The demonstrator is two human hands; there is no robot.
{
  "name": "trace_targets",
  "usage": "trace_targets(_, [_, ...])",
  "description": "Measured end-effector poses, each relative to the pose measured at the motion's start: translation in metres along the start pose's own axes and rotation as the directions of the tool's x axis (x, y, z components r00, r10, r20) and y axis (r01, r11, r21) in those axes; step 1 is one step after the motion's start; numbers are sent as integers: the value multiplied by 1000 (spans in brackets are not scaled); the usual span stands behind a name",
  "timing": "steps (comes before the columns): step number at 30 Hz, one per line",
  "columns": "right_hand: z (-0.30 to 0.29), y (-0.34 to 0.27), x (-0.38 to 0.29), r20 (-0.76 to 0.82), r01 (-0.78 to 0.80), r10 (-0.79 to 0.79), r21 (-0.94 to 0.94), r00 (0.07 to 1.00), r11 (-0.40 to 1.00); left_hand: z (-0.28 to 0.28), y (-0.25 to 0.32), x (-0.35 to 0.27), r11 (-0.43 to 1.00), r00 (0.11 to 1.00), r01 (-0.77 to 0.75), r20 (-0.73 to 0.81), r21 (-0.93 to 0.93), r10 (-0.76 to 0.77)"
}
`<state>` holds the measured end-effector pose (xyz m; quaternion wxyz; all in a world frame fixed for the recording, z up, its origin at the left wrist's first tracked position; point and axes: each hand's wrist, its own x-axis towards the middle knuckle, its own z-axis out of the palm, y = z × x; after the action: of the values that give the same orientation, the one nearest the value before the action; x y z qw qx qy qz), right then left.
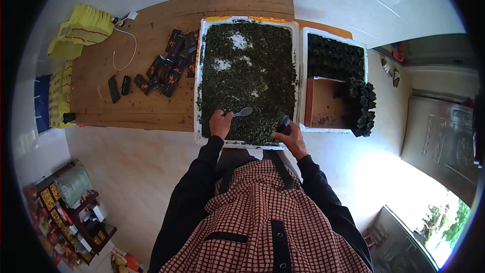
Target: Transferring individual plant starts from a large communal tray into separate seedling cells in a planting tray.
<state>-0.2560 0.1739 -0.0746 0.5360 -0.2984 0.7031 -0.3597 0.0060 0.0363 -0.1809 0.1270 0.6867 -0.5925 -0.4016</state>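
A white foam tray (198, 83) holds a layer of loose dried dark-green leaves (250, 72), with the white bottom showing through in several spots. Over its near left part, my left hand (220, 124) grips a small clear plastic spoon (243, 112) by the handle; the bowl points right, above the leaves. My right hand (292, 136) holds a small dark pouch (283, 120) upright at the tray's near right corner. Whether the pouch has anything inside cannot be told.
Black printed packets (172, 62) lie left of the tray on the wooden table (98, 94), beside two small black objects (125, 85) and a white cable (135, 47). At right, a second foam tray (366, 60) holds rows of dark pouches (333, 57) and an orange-brown box (309, 102).
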Motion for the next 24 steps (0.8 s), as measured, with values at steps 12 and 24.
trace_targets(12, [-31,21,-12,-93,-5,6,8,996,1000,36,53,17,852,938,307,285,-424,-196])
trace_targets(24, [-29,31,-3,-177,46,-57,-64,983,997,55,148,80,819,818,-573,83,30,569])
